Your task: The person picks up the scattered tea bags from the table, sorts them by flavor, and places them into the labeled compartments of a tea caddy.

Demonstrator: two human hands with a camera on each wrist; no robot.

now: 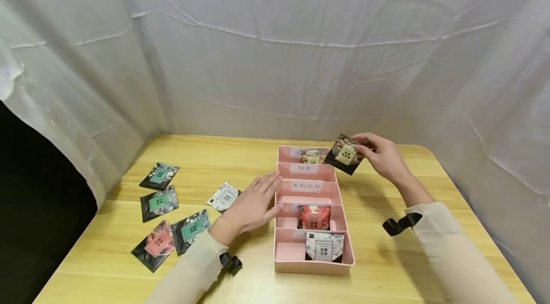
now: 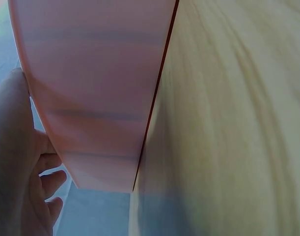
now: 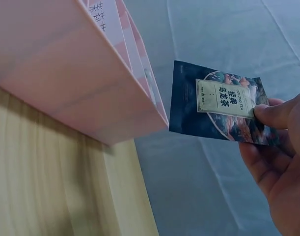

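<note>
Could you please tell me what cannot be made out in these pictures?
Head: a corner of the loose white packet, behind the left hand.
Left wrist: the inside of the pink box, hidden by its wall.
Right wrist: part of the right hand, cut off by the right edge.

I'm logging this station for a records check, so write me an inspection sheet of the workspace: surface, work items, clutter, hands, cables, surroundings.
Surface: table, light wood grain.
Work items: pink box with five compartments; yellow-label packet in the back one, red packet second from front, white packet in front. Five loose packets lie left of the box.
Clutter: nothing seen.
Left hand: touches the box's left rim.
Right hand: pinches an oolong packet near the box's far right corner.
Cables: nothing seen.
Surroundings: pale sheets behind and at both sides; dark gap at left.
</note>
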